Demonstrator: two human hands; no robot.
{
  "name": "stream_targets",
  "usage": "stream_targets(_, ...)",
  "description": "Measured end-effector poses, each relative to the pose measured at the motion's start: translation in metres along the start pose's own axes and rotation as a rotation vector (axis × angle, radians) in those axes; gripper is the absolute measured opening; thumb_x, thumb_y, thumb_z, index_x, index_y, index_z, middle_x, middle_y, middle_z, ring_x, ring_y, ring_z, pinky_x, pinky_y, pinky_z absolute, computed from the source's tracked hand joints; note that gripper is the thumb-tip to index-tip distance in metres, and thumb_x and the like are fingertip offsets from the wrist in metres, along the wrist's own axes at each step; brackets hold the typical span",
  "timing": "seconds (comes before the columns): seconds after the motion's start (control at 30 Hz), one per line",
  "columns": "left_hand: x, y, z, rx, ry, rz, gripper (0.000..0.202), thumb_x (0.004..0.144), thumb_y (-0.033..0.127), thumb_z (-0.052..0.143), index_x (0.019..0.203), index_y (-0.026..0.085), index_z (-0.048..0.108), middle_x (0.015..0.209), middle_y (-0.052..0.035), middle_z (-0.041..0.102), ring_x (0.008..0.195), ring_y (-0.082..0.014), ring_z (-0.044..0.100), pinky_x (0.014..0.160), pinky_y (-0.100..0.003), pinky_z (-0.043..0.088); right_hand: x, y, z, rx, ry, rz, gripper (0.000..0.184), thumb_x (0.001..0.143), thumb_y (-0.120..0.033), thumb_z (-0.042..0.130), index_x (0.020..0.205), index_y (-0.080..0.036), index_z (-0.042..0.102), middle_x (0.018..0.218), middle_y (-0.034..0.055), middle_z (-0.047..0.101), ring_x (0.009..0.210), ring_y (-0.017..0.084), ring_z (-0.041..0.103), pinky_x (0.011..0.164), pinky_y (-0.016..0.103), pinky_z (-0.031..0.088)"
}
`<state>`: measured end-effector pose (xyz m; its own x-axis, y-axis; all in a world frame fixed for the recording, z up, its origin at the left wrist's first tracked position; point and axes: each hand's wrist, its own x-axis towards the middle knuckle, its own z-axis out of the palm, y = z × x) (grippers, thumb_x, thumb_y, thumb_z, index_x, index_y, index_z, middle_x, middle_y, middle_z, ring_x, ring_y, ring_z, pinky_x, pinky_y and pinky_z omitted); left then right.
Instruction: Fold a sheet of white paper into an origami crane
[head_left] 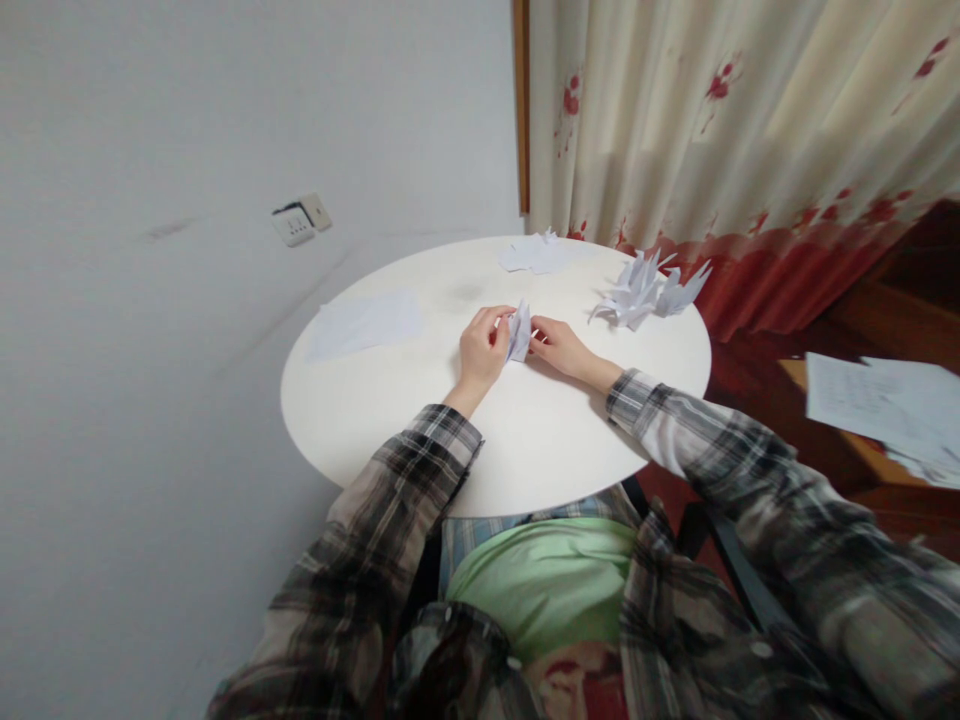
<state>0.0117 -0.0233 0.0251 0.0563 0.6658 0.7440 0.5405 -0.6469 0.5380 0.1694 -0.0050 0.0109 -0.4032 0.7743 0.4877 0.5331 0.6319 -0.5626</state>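
A small piece of folded white paper [520, 331] stands between my two hands at the middle of a round white table [390, 420]. My left hand [484, 350] pinches its left side with curled fingers. My right hand [556, 345] grips its right side, fingers pressed together on the fold. Both wrists rest on the tabletop. Plaid sleeves cover both forearms.
Several finished folded paper shapes [646, 290] lie in a heap at the table's right rear. Flat sheets [540, 252] lie at the far edge and another sheet [364, 322] at the left. A wall stands left, a curtain [720, 150] behind, papers [885, 405] on a wooden surface right.
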Motion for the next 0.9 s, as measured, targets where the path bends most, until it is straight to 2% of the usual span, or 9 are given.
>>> stream_targets(0.13, 0.0003, -0.0024, 0.0023, 0.009, 0.011, -0.024, 0.024, 0.088, 0.031, 0.043, 0.094, 0.019, 0.063, 0.091, -0.0043, 0.066, 0.075, -0.0114, 0.058, 0.067, -0.024, 0.045, 0.0002, 0.0003, 0.0003, 0.003, -0.003, -0.009, 0.015, 0.082, -0.020, 0.045, 0.086, -0.014, 0.058, 0.082, 0.0048, 0.062, 0.070, 0.013, 0.052, 0.068, 0.025, 0.040)
stream_targets(0.33, 0.0013, -0.0058, 0.0048, -0.014, 0.035, -0.061, 0.021, 0.087, 0.029, 0.045, 0.091, 0.020, 0.064, 0.092, -0.0046, 0.067, 0.083, -0.0129, 0.060, 0.071, -0.026, 0.047, -0.0005, -0.0009, -0.0004, 0.009, -0.014, 0.008, 0.016, 0.083, -0.020, 0.044, 0.087, -0.014, 0.058, 0.082, 0.0043, 0.063, 0.071, 0.013, 0.052, 0.069, 0.025, 0.040)
stream_targets(0.57, 0.0010, -0.0056, 0.0057, -0.101, 0.055, -0.197, 0.020, 0.082, 0.031, 0.054, 0.097, 0.021, 0.063, 0.082, -0.0019, 0.068, 0.063, -0.0092, 0.057, 0.060, -0.022, 0.046, -0.0014, -0.0039, -0.0026, -0.001, -0.018, 0.026, 0.015, 0.082, -0.020, 0.045, 0.086, -0.014, 0.059, 0.083, 0.0041, 0.064, 0.071, 0.013, 0.053, 0.070, 0.025, 0.040)
stream_targets(0.7, 0.0009, -0.0065, 0.0072, -0.158, 0.042, -0.243, 0.023, 0.083, 0.033, 0.051, 0.099, 0.020, 0.063, 0.081, -0.0033, 0.069, 0.067, -0.0107, 0.061, 0.061, -0.023, 0.049, -0.0015, -0.0034, -0.0022, -0.010, -0.016, 0.024, 0.016, 0.082, -0.020, 0.045, 0.086, -0.014, 0.059, 0.084, 0.0043, 0.064, 0.071, 0.013, 0.053, 0.070, 0.025, 0.040)
stream_targets(0.9, 0.0023, -0.0064, 0.0080, -0.150, 0.088, -0.244, 0.022, 0.083, 0.035, 0.051, 0.090, 0.018, 0.064, 0.084, -0.0051, 0.070, 0.076, -0.0124, 0.064, 0.066, -0.025, 0.051, -0.0019, -0.0021, -0.0014, -0.020, -0.010, 0.016, 0.015, 0.083, -0.022, 0.045, 0.084, -0.015, 0.058, 0.081, 0.0037, 0.063, 0.071, 0.013, 0.052, 0.069, 0.024, 0.040)
